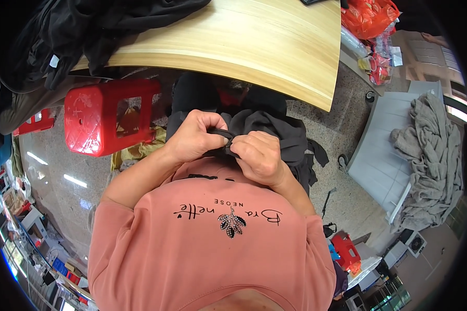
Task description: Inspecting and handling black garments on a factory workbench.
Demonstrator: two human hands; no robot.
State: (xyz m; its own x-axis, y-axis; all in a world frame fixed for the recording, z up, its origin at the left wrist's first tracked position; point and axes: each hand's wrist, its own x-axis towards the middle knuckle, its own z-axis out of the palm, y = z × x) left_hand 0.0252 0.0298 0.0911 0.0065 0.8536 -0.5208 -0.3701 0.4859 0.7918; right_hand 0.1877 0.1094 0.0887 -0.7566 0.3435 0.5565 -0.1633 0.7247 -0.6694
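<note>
A: Where was the crumpled charcoal fabric (280, 128)?
B: On the lap (194, 96), probably to take its weight.
A: Fingers (211, 119)?
B: Nearly closed. Left hand (192, 139) and right hand (260, 153) both pinched its bunched edge, close together, likely for control. Beyond: pale wood-grain counter (254, 46), bearing piled black cloth (96, 28).

In front of the person (233, 259) stands the table (264, 41), with a clothes heap (93, 28) on its left end; at left is the stool (90, 122), at right the cart (381, 150) carrying a fabric pile (433, 160); between them, the cloth (288, 136) lies probably over the legs (194, 93)
</note>
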